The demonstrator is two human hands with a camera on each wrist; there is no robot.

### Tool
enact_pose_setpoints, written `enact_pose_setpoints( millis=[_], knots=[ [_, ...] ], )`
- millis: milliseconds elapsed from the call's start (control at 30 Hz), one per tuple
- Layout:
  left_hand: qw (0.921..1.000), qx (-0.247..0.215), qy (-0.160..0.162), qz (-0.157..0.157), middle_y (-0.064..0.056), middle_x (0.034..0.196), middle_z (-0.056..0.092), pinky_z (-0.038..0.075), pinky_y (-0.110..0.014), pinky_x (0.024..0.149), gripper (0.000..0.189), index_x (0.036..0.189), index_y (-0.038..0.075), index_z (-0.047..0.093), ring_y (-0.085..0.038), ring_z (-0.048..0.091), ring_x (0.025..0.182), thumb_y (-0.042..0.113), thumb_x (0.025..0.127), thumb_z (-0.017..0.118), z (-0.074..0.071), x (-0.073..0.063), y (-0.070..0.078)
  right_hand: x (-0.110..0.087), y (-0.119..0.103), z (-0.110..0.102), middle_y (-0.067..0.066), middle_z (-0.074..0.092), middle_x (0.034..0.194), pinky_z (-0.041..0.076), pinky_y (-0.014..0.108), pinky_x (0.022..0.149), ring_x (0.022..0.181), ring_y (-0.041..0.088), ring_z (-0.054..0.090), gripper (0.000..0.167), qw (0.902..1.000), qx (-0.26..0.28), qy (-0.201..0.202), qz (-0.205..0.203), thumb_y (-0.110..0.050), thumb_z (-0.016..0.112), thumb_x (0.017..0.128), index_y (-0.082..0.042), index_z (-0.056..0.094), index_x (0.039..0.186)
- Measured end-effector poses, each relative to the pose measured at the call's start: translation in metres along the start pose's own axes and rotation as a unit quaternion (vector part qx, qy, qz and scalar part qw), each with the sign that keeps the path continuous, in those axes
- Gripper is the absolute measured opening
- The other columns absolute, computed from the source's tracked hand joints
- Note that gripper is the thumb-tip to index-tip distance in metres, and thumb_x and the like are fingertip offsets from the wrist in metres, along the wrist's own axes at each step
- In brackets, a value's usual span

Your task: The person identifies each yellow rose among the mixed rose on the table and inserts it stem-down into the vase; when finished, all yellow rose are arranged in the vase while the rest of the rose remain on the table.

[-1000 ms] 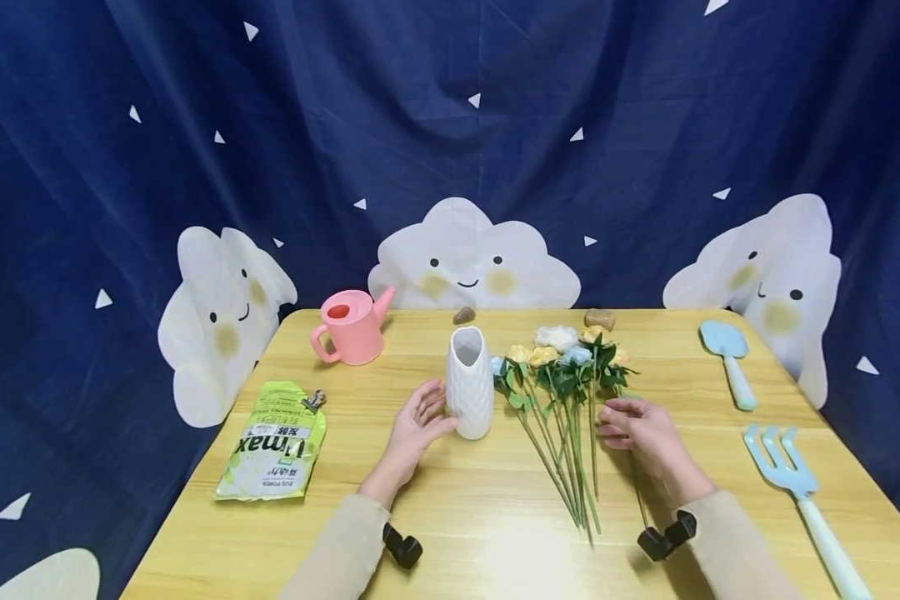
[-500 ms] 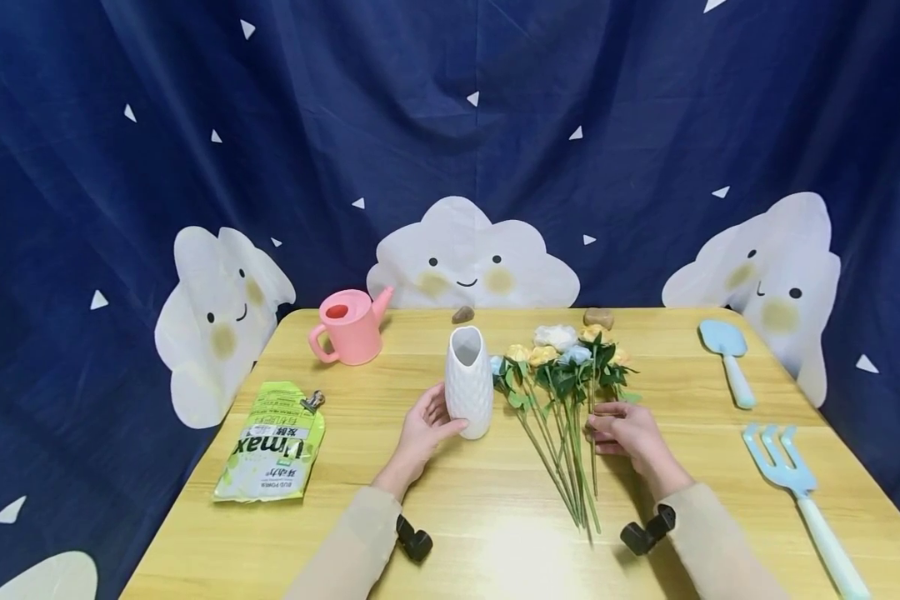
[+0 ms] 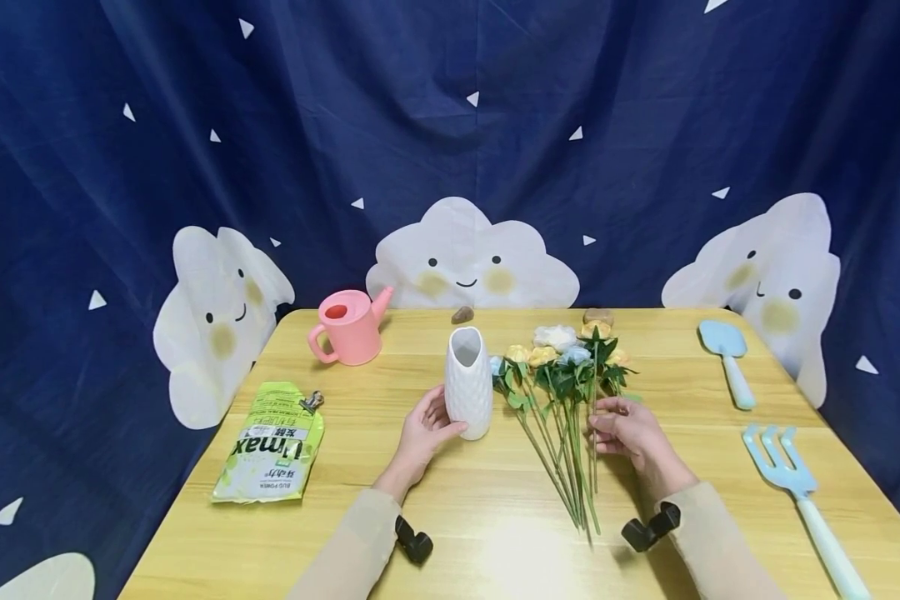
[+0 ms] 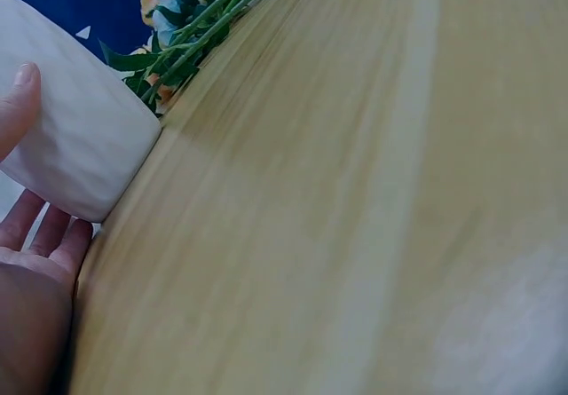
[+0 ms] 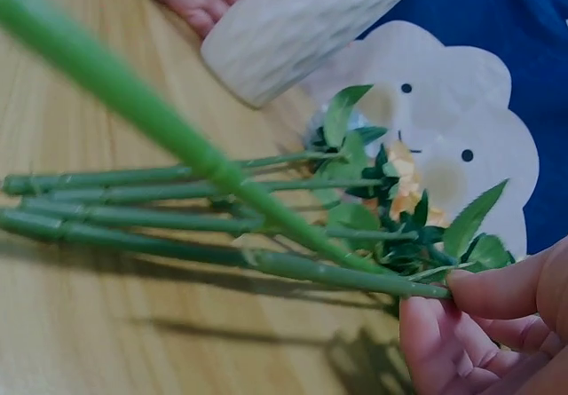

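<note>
A white textured vase (image 3: 468, 400) stands upright near the middle of the table. My left hand (image 3: 420, 435) holds its lower part, thumb in front and fingers round the far side; in the left wrist view the thumb (image 4: 19, 111) lies on the vase wall. Beside the vase lies a spread of artificial flowers, with white, yellow and blue heads. My right hand (image 3: 632, 429) pinches the stem (image 5: 355, 275) of a yellow flower (image 3: 596, 330) between thumb and fingers. Other green stems (image 5: 133, 217) lie alongside it in the right wrist view.
A pink watering can (image 3: 354, 329) and a green-and-white bag (image 3: 273, 446) with a clip (image 3: 312, 402) are at the left. Two stones, one brown (image 3: 462, 315), lie at the back edge. A light blue trowel (image 3: 727, 350) and hand fork (image 3: 791, 475) are on the right.
My left hand has moved right and taken hold of the vase. My right hand has moved left to the stems and pinched one; its flower head has risen slightly, partly covering the right stone.
</note>
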State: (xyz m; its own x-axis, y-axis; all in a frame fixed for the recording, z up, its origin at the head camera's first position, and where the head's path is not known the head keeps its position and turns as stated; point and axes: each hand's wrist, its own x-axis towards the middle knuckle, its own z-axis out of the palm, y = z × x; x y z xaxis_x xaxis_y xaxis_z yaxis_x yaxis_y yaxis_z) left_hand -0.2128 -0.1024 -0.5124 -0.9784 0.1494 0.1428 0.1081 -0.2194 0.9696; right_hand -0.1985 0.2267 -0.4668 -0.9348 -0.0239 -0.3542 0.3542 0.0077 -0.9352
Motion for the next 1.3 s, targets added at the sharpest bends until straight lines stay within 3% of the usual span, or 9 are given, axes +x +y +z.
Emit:
enact_pose_setpoints(
  millis=[167, 533, 700, 800, 933, 1067, 1300],
  knots=[
    [1.0, -0.003, 0.009, 0.003, -0.019, 0.131, 0.049, 0.039, -0.036, 0.102, 0.069, 0.134, 0.0, 0.044, -0.03, 0.046, 0.12, -0.008, 0.072, 0.074, -0.004, 0.003, -0.012, -0.007, -0.01, -0.002, 0.011, 0.061, 0.081, 0.056, 0.03, 0.059, 0.061, 0.017, 0.06, 0.046, 0.9998, 0.014, -0.009, -0.01, 0.005, 0.057, 0.086, 0.008, 0.034, 0.127],
    [0.9997, 0.007, 0.017, 0.015, -0.015, 0.128, 0.052, 0.042, -0.033, 0.099, 0.068, 0.13, 0.005, 0.049, -0.028, 0.049, 0.117, 0.003, 0.069, 0.08, -0.004, 0.002, -0.015, -0.026, -0.043, 0.0, 0.003, 0.063, 0.08, 0.057, 0.031, 0.061, 0.063, 0.016, 0.061, 0.025, 0.9953, 0.031, -0.04, -0.082, 0.003, 0.059, 0.087, -0.006, 0.048, 0.107],
    [0.9991, 0.026, 0.012, 0.032, -0.015, 0.126, 0.052, 0.042, -0.034, 0.098, 0.07, 0.129, 0.005, 0.048, -0.028, 0.05, 0.115, 0.0, 0.068, 0.08, -0.001, 0.002, -0.016, -0.031, -0.057, 0.002, 0.002, 0.064, 0.08, 0.057, 0.032, 0.062, 0.064, 0.016, 0.061, 0.027, 0.9928, 0.035, -0.037, -0.108, 0.004, 0.059, 0.087, -0.005, 0.047, 0.108],
    [0.9989, 0.04, 0.01, 0.025, -0.016, 0.128, 0.051, 0.039, -0.038, 0.101, 0.071, 0.13, 0.003, 0.045, -0.028, 0.048, 0.116, -0.005, 0.067, 0.079, 0.004, -0.001, -0.004, -0.033, -0.063, 0.005, 0.003, 0.063, 0.081, 0.057, 0.033, 0.064, 0.065, 0.016, 0.061, 0.033, 0.9923, 0.023, -0.037, -0.116, 0.003, 0.059, 0.087, 0.001, 0.043, 0.116],
    [0.9988, 0.046, 0.004, 0.014, -0.016, 0.132, 0.049, 0.036, -0.042, 0.103, 0.074, 0.132, 0.002, 0.042, -0.029, 0.045, 0.119, -0.009, 0.068, 0.077, 0.005, 0.0, -0.001, -0.037, -0.072, 0.012, 0.001, 0.064, 0.082, 0.057, 0.033, 0.064, 0.066, 0.016, 0.061, 0.039, 0.9911, 0.016, -0.038, -0.127, 0.001, 0.059, 0.088, 0.005, 0.038, 0.12],
    [0.998, 0.058, 0.004, 0.026, -0.013, 0.133, 0.048, 0.036, -0.04, 0.103, 0.076, 0.134, 0.006, 0.042, -0.027, 0.045, 0.121, -0.004, 0.068, 0.079, 0.001, 0.004, -0.014, -0.04, -0.084, 0.02, 0.001, 0.064, 0.082, 0.057, 0.033, 0.064, 0.066, 0.017, 0.062, 0.032, 0.9893, 0.022, -0.042, -0.138, -0.001, 0.06, 0.089, -0.001, 0.042, 0.115],
    [0.9962, 0.077, 0.008, 0.04, -0.01, 0.131, 0.051, 0.04, -0.035, 0.1, 0.075, 0.132, 0.01, 0.045, -0.025, 0.048, 0.118, 0.004, 0.067, 0.082, 0.0, 0.005, -0.02, -0.039, -0.109, 0.04, 0.004, 0.061, 0.084, 0.057, 0.035, 0.062, 0.065, 0.017, 0.062, 0.029, 0.9836, 0.024, -0.056, -0.17, 0.0, 0.061, 0.088, -0.006, 0.046, 0.112]
  ],
)
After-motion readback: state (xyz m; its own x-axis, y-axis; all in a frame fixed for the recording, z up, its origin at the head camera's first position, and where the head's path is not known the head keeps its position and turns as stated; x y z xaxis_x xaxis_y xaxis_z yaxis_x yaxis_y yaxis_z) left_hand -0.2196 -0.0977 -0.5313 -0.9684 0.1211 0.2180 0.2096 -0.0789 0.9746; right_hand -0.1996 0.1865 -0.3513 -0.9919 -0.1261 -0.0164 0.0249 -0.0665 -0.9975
